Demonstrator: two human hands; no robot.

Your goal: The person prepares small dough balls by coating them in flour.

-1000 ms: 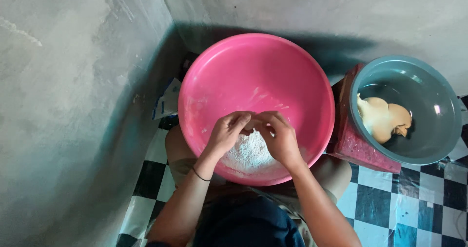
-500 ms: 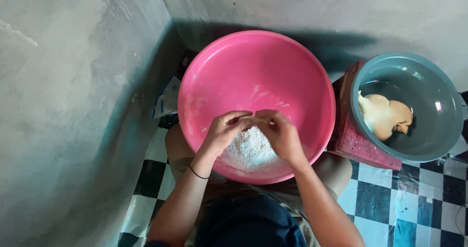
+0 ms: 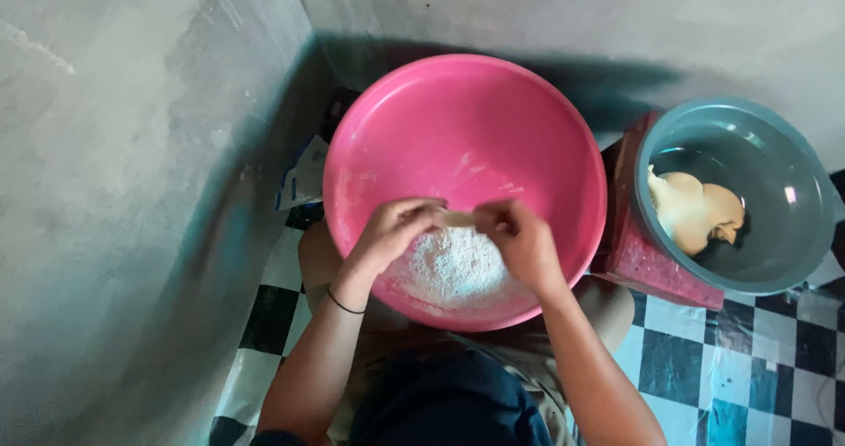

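Observation:
A large pink basin (image 3: 466,129) rests against my knees and holds a mound of white crumbly flour (image 3: 453,265) at its near side. My left hand (image 3: 392,230) and my right hand (image 3: 519,235) hover just above the flour, fingertips meeting. Between them they pinch a small pale lump of dough (image 3: 458,219). Both hands are dusted with flour. A thin dark band circles my left wrist.
A grey-green basin (image 3: 775,235) with a beige lump of dough (image 3: 695,208) in water sits on a red block (image 3: 647,265) to the right. Rough concrete walls form a corner behind the basins. The floor is black-and-white chequered tile (image 3: 704,367). A plastic packet (image 3: 304,177) lies left of the pink basin.
Both hands stayed together over the flour and rose slightly, working the small lump between the fingertips. The view shifted a little.

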